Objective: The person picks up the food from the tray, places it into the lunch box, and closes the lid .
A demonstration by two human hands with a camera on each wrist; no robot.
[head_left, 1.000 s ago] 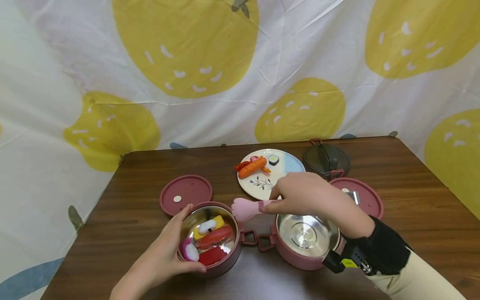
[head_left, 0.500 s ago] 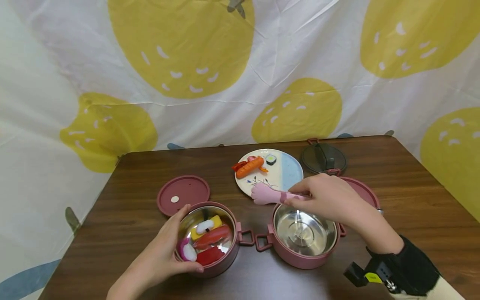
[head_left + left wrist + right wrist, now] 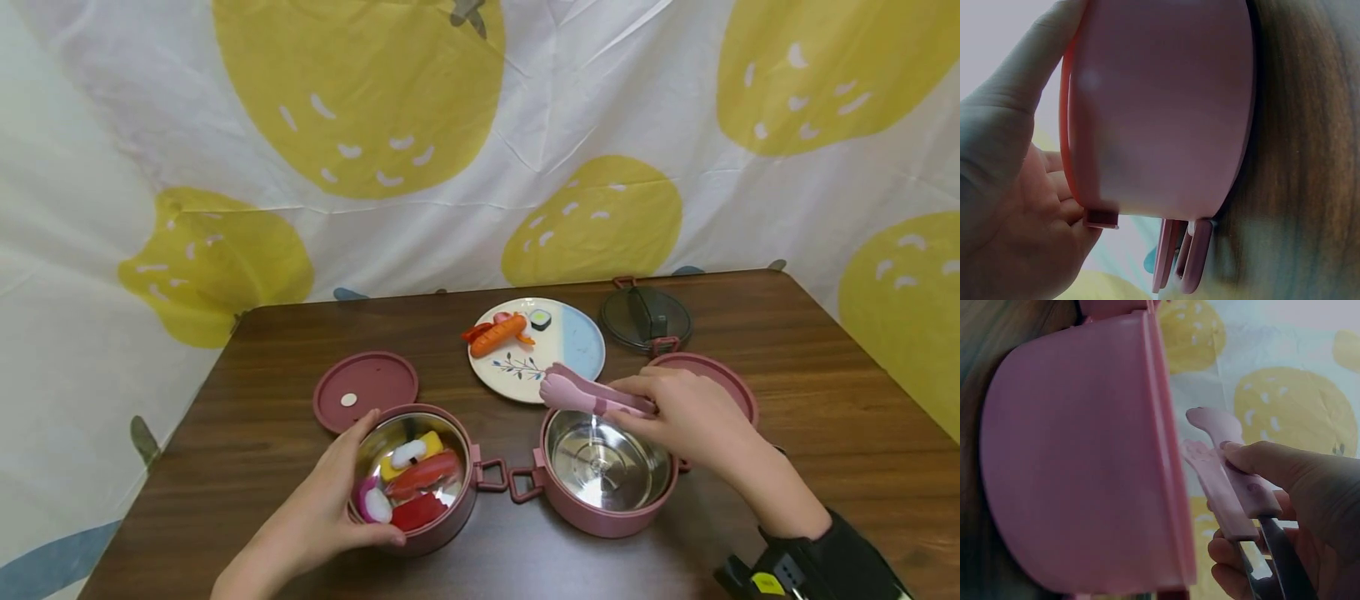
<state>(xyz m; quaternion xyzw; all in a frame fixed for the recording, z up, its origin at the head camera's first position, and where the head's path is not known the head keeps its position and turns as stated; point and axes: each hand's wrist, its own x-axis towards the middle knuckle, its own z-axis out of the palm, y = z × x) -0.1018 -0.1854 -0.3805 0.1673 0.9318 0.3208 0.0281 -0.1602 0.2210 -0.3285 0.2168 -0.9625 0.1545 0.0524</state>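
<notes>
Grasping the pink tongs by pinching their two sides between thumb and fingers, the right hand is found at the right pot. The tongs are in the air by that pot's far rim, their two paw-shaped ends slightly parted (nothing visible between them). The left hand is spread wide and holds the left pot: fingers at the far rim, thumb at the near rim. Inside that pot lie several toy food pieces. Both pots stand on the table, handles side by side. Toward the table's far edge is the plate, bearing an orange sausage and a sushi roll. A dark lid lies nearer the far right corner; a maroon lid lies beyond the left pot.
</notes>
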